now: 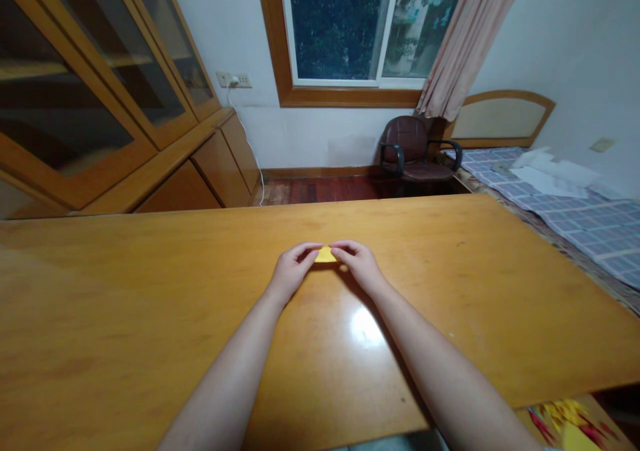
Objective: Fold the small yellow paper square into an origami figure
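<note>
A: What are we holding?

B: We are holding a small, flat yellow piece, perhaps paper (326,255), near the middle of the view, over a long, glossy orange-brown wooden table (150,297). We cannot tell whether it is touching the wood.

A: How are our fingers sitting?

B: Our left hand (294,267) is pinching the left end between thumb and fingers. Our right hand (357,263) is pinching the right end the same way. The fingertips are facing each other across the piece, leaving a narrow yellow strip showing between them.

A: How should we be handling it?

B: In our judgement, we should be pressing lightly and evenly, with both thumbs level, because uneven pulling could be creasing or skewing something this thin. Resting it on the firm wood would probably be steadying it.

A: What is surrounding us?

B: At the lower right, below the table's edge, loose yellow and red pieces (565,412) are lying. Beyond the far edge, a dark maroon armchair with black arms (407,141) is standing under a white-framed sliding window (335,27), and a bed with a blue-grey checked cover (595,231) is stretching along the right.
</note>
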`<state>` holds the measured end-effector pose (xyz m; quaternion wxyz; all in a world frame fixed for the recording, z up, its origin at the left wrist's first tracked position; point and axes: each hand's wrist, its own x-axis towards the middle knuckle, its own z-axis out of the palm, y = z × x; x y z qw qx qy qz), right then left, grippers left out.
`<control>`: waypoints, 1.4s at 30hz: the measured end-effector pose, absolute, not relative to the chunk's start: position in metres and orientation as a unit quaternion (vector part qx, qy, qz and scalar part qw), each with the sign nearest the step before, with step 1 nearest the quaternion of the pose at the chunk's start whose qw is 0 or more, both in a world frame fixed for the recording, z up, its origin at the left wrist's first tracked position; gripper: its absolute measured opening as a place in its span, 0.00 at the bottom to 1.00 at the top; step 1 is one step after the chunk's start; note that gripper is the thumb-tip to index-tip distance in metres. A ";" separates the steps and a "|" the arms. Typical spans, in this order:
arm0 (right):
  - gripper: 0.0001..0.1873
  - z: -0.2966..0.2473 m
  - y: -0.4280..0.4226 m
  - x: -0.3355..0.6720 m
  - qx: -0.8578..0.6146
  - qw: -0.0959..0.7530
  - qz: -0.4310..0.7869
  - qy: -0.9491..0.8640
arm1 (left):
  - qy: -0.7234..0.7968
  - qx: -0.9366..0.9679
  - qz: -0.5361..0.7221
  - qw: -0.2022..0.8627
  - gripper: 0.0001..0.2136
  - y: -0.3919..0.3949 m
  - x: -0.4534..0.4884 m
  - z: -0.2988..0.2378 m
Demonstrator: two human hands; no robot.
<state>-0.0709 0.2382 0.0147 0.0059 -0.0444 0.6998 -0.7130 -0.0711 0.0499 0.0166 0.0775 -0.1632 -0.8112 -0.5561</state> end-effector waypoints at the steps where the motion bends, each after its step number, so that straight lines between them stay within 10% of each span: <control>1: 0.13 0.015 0.239 -0.071 -0.041 0.009 -0.716 0.697 | -0.813 -0.182 -0.545 0.091 0.09 0.050 -0.070 0.018; 19: 0.17 0.022 0.241 -0.070 -0.029 0.069 -0.766 0.638 | -0.852 -0.341 -0.312 0.247 0.10 0.049 -0.061 0.029; 42: 0.07 0.025 0.236 -0.060 -0.187 -0.090 -0.609 0.766 | -0.837 -0.171 -0.514 0.073 0.05 0.054 -0.067 0.023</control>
